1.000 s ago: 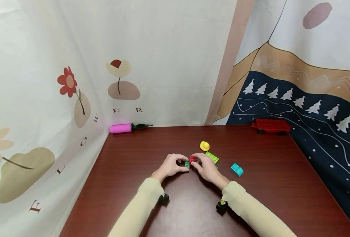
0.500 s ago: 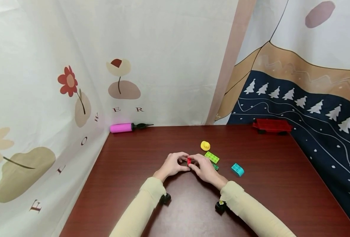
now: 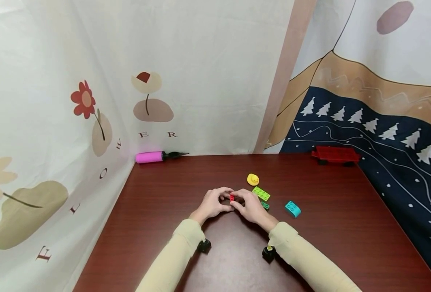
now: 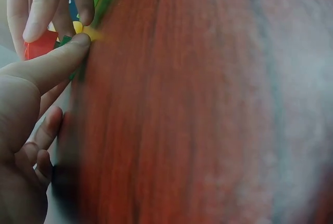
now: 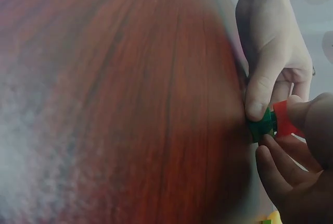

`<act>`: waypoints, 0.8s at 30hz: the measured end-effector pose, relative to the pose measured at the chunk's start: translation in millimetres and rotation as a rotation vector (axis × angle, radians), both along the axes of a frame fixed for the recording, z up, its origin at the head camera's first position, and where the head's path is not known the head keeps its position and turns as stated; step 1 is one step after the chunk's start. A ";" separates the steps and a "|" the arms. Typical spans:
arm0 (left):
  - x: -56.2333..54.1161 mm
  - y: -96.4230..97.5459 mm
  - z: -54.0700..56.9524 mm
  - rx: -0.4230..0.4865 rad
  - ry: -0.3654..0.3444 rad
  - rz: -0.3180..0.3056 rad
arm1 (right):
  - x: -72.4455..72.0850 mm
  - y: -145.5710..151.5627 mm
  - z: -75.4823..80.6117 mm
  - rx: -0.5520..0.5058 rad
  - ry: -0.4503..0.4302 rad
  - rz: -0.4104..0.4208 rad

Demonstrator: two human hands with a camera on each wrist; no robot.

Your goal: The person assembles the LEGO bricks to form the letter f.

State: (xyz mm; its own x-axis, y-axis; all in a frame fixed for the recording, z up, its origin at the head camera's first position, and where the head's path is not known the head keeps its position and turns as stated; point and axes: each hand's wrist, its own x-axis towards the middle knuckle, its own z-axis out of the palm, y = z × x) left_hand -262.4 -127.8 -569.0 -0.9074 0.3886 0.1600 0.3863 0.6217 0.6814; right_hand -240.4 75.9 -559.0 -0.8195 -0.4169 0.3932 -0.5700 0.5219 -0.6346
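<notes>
Between the hands, over the worktop point(image 3: 175, 182), the right hand point(image 3: 250, 206) pinches a red brick point(image 5: 283, 119) at the studs of a green brick point(image 5: 260, 127) the left hand point(image 3: 211, 202) pinches; joining seems underway, likely calling for alignment, then a firm push

"Sleeves?"
"Pair, long, plain pale yellow: left sleeve point(image 3: 166, 257), right sleeve point(image 3: 311, 259)."
"Cuffs?"
"Left cuff point(image 3: 189, 230), right cuff point(image 3: 282, 234); wide, creased."
"Fittings?"
"Two, small, black, rounded, one per wrist: left unit point(image 3: 204, 245), right unit point(image 3: 268, 254). Small yellow patch point(image 3: 270, 247) atop the latter."
"Grips?"
"Left grip point(image 3: 212, 202), right grip point(image 3: 252, 206); both ungloved."
</notes>
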 end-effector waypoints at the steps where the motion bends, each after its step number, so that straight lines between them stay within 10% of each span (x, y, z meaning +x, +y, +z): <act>1: 0.1 -0.1 -0.5 0.003 0.002 -0.001 | -0.5 0.1 0.3 -0.002 -0.007 0.005; 24: 2.5 -2.7 -4.3 0.048 -0.003 -0.029 | -3.8 -2.8 -3.2 -0.016 -0.022 -0.048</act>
State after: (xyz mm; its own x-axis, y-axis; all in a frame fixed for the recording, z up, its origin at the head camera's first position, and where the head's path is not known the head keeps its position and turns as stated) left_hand -259.9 -130.5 -573.3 -0.8964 0.4066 0.1765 0.4016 0.5766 0.7116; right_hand -244.2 73.1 -562.2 -0.8469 -0.3707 0.3812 -0.5304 0.5378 -0.6553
